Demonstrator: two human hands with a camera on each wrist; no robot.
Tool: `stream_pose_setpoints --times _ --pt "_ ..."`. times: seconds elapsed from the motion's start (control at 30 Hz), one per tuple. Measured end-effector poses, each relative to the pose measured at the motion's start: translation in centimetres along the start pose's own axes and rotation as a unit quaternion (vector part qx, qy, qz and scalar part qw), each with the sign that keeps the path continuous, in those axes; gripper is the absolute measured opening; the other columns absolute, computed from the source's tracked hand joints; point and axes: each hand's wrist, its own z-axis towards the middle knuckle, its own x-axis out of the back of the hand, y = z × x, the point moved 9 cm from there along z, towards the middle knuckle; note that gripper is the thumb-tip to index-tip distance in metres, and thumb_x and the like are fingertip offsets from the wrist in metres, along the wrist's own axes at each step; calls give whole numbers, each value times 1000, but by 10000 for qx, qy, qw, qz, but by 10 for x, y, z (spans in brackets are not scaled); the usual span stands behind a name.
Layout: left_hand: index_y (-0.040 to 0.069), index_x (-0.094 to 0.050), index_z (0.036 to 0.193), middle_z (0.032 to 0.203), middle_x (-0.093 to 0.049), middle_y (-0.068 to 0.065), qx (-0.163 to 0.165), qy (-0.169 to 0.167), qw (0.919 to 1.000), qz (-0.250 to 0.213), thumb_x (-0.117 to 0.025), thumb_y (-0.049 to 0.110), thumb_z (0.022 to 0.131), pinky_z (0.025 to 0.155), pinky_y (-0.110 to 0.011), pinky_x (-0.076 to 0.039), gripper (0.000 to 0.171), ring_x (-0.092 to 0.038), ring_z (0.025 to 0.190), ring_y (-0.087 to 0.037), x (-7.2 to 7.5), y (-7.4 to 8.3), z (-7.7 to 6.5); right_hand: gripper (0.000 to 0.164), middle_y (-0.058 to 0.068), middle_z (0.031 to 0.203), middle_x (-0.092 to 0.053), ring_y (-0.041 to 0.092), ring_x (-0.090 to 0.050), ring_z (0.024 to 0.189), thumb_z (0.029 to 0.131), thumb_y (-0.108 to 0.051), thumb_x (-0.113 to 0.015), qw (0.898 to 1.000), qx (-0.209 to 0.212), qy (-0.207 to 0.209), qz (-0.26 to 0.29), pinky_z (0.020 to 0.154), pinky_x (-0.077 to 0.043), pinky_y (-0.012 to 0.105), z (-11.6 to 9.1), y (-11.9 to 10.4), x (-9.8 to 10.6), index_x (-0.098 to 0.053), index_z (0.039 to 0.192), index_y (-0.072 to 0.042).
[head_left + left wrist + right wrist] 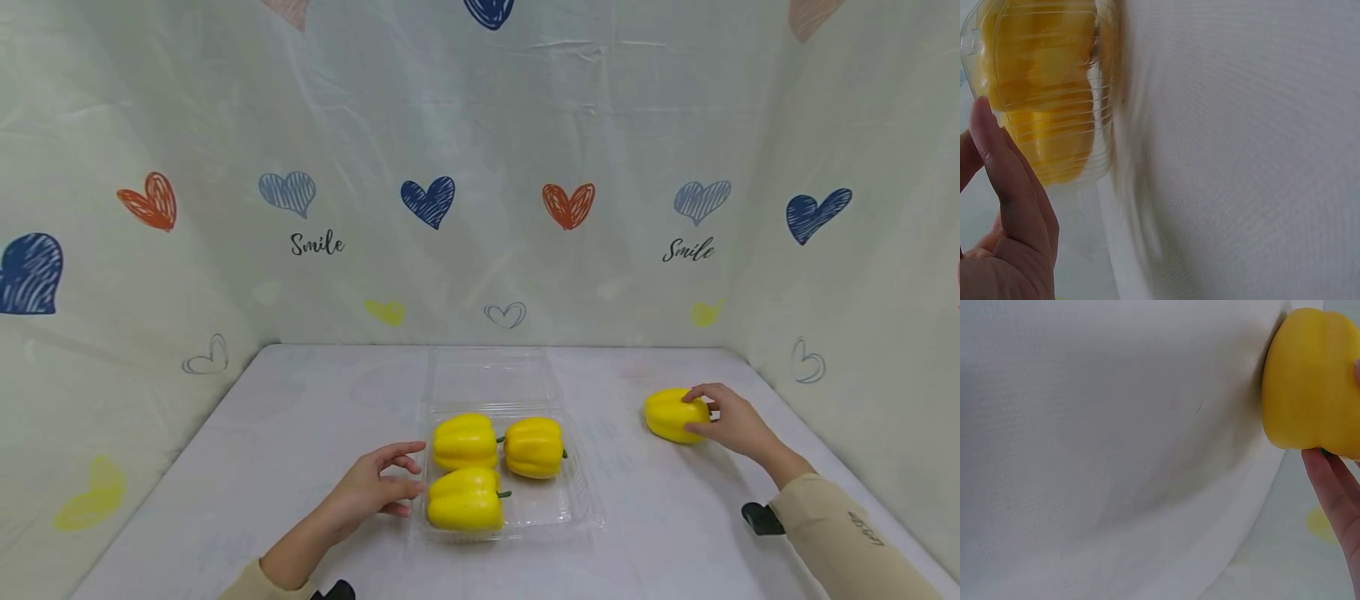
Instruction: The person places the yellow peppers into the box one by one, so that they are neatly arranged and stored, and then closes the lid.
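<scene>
A yellow bell pepper (667, 416) lies on its side on the right part of the table. My right hand (731, 421) grips it at the stem end, index finger over the top and thumb on the near side. In the right wrist view, fingertips press against the end of the pepper (1310, 381). An open clear plastic clamshell box (551, 508) stands mid-table with three yellow bell peppers in it, two at the left and one at the back right (533, 448). My left hand (375, 487) is beside the box's left wall, fingers loosely bent and holding nothing.
The box's clear lid (491, 377) lies folded back toward the rear wall. A white cloth covers the table (300, 433). Curtains printed with hearts (427, 202) enclose the back and both sides.
</scene>
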Motion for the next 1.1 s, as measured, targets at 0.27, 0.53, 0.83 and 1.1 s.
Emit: stream_pose_setpoints --times 0.27,0.53,0.83,1.1 --pt "2 -45 135 104 -49 -10 -21 -24 10000 -16 -73 9 80 63 -35 -56 62 -54 65 -20 0 0 0 36 28 113 -47 44 -53 92 74 -6 -77 9999 -89 34 -67 79 -49 54 -3 -4 -1 -57 103 0" --pt "3 -45 135 104 -49 -11 -22 -66 10000 -44 -73 10 80 63 -35 -56 62 -54 64 -19 0 1 0 38 26 110 -49 37 -54 86 73 -13 -79 9997 34 -210 -99 71 -52 47 -7 -18 -8 -60 104 -1" --pt "3 -45 135 105 -49 -11 -6 -60 10000 -11 -73 11 80 64 -35 -56 62 -54 65 -20 0 0 0 38 24 114 -56 33 -54 87 73 -14 -79 9996 -31 -133 -238 68 -52 40 -11 -34 -12 -60 105 -4" --pt "4 -46 135 105 -49 -11 53 -34 10000 -5 -74 12 80 64 -34 -56 62 -54 65 -19 0 -1 0 39 23 117 -55 34 -56 90 73 -14 -80 9997 245 8 58 69 -54 37 -14 -65 -10 -60 105 -5"
